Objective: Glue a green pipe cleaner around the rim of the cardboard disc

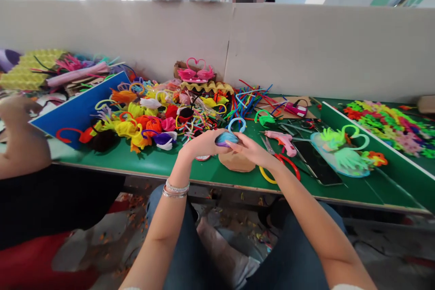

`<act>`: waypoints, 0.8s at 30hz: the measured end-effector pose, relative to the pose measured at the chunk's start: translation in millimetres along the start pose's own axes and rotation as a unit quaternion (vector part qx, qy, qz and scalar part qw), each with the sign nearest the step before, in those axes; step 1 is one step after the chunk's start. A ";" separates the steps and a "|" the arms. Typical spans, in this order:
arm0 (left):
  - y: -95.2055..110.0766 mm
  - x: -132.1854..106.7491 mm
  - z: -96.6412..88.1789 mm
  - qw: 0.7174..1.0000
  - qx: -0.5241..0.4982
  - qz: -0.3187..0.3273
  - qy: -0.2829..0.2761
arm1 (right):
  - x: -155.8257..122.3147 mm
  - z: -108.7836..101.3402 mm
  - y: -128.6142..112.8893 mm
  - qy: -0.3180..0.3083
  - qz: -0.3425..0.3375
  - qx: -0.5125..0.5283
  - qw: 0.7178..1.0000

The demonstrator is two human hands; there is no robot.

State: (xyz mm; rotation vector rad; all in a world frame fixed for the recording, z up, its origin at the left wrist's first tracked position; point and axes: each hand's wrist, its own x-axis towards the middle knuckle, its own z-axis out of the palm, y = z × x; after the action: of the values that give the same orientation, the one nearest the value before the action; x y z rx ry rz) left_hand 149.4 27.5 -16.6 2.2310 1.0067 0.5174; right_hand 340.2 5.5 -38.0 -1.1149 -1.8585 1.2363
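Observation:
Both of my hands meet above the near edge of a green table (pixel 163 163). My left hand (pixel 202 144) and my right hand (pixel 249 148) are closed around a small blue and purple fuzzy piece (pixel 226 138), pinched between the fingers. A light blue pipe-cleaner loop (pixel 237 122) stands just behind it. Silver bracelets sit on my left wrist. Under my hands lie a tan pad (pixel 236 162) and yellow and red rings (pixel 280 170).
A heap of coloured pipe-cleaner pieces (pixel 152 118) fills the table's left. A pink glue gun (pixel 282 139), scissors (pixel 270 145) and a phone (pixel 314 161) lie to the right. A blue board (pixel 78 108) leans at left. Another person's arm (pixel 20 140) is at far left. A partition wall (pixel 306 50) stands behind.

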 end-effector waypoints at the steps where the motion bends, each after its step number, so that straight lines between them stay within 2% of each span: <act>1: -2.6 1.7 -0.2 1.000 -0.006 0.001 -0.008 | -0.6 -5.4 -1.0 -0.012 0.003 -0.018 1.000; 3: -5.8 2.5 -2.7 0.999 -0.020 -0.005 -0.024 | -0.5 -19.4 -4.3 -0.047 0.007 -0.057 0.997; 5: -7.2 -0.5 -7.8 0.999 -0.024 -0.021 -0.031 | 0.6 -38.5 -7.4 -0.122 0.018 -0.106 0.987; 7: -9.2 -6.3 -14.8 0.999 -0.016 -0.033 -0.007 | 2.6 -60.2 -7.2 -0.214 0.032 -0.152 0.964; 8: -10.8 -9.5 -18.3 0.999 -0.011 -0.036 0.018 | 4.1 -71.0 -4.8 -0.244 0.039 -0.160 0.956; 9: -13.1 -12.6 -21.5 0.998 -0.010 -0.041 0.039 | 6.1 -81.2 -0.5 -0.244 0.042 -0.160 0.956; 10: -15.8 -15.2 -24.2 0.997 -0.010 -0.048 0.055 | 8.5 -90.7 5.9 -0.219 0.044 -0.151 0.963; 11: -18.8 -17.2 -26.1 0.996 -0.015 -0.054 0.070 | 11.3 -99.9 14.6 -0.157 0.044 -0.138 0.977; 13: -24.9 -18.6 -27.5 0.994 -0.025 -0.061 0.086 | 16.9 -118.0 37.2 0.043 0.056 -0.131 0.989; 14: -27.7 -18.2 -27.1 0.993 -0.028 -0.064 0.092 | 19.2 -127.5 50.1 0.163 0.059 -0.145 0.974; 15: -30.1 -17.2 -26.2 0.993 -0.028 -0.066 0.096 | 20.7 -137.2 63.1 0.271 0.047 -0.174 0.946; 16: -32.0 -15.7 -24.9 0.993 -0.024 -0.067 0.098 | 21.3 -147.0 75.3 0.345 0.031 -0.213 0.913; 17: -33.5 -14.0 -23.3 0.992 -0.017 -0.065 0.102 | 21.3 -156.2 86.0 0.388 0.025 -0.254 0.886; 19: -35.2 -10.3 -20.2 0.992 0.007 -0.050 0.112 | 20.3 -170.0 101.2 0.413 0.051 -0.317 0.853; 21: -35.5 -7.3 -17.8 0.991 0.032 -0.025 0.126 | 20.5 -174.3 106.9 0.363 0.084 -0.357 0.856; 24: -34.5 -5.2 -16.3 0.991 0.037 -0.015 0.131 | 26.8 -165.0 103.2 0.255 0.122 -0.410 0.867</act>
State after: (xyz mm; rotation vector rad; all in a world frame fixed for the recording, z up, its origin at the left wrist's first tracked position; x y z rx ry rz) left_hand 118.7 47.3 -28.8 2.2486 1.2061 0.7881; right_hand 499.1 115.2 -74.0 -1.9406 -1.8569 0.1333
